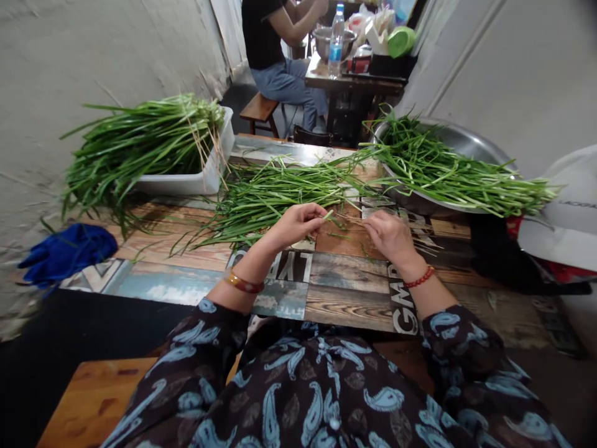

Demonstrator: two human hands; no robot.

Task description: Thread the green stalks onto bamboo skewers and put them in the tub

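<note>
My left hand (pixel 301 225), at the middle of the table, pinches a chive stalk (pixel 329 214) with its pale cut end showing. To its right, my right hand (pixel 388 233) is closed at the fingertips on a thin wooden skewer (pixel 351 219). More thin skewers show beneath and beside that hand, partly hidden by it. Just beyond both hands lies a loose heap of long green chives (pixel 275 196) across the table.
At the left, a white plastic tub (pixel 212 180) holds chives with skewers through them. A steel basin (pixel 476 146) of chives stands right. Blue gloves (pixel 69 249) lie at the table's left edge. Beyond, a seated person (pixel 280 68) is beside another table with a water bottle (pixel 336 43).
</note>
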